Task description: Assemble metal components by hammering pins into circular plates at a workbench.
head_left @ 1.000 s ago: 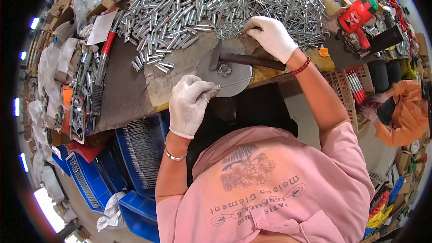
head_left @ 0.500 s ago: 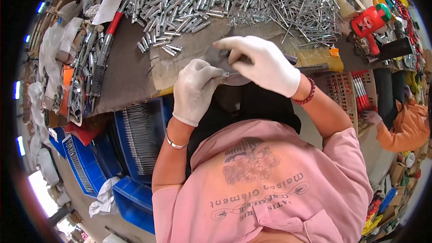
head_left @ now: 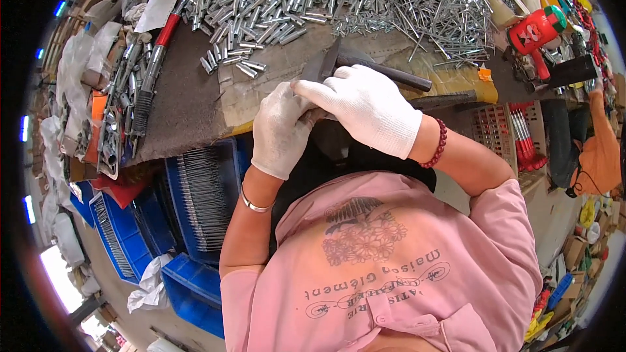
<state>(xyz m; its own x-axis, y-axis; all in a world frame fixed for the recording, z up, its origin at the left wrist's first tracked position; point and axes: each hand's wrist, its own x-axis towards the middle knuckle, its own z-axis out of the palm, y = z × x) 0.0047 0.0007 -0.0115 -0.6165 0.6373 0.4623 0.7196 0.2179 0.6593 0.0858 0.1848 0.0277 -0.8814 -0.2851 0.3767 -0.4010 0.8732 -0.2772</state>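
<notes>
My left hand [head_left: 280, 133], in a white glove, is closed in a pinch at the near edge of the workbench. My right hand [head_left: 372, 109], gloved in white too, is closed against it, its index finger and thumb reaching the left fingertips. The small metal piece pinched by my left hand half a second ago is now covered by the fingers. Just beyond my right hand lies a dark hammer [head_left: 398, 77], its head partly behind the glove. Farther back is a broad pile of shiny metal tubes [head_left: 261, 10] and thin metal rods [head_left: 417, 10].
Loose tools and a red-handled tool [head_left: 167, 31] lie at the bench's left. A red bottle-shaped thing [head_left: 536, 30] with a green end stands at right. Blue bins [head_left: 193, 280] sit below left, one holding many thin rods. At far right is another person in orange [head_left: 600, 150].
My right hand has come down and left, closing onto my left fingertips. This uncovers more of the hammer. The person in orange has raised an arm toward the bench.
</notes>
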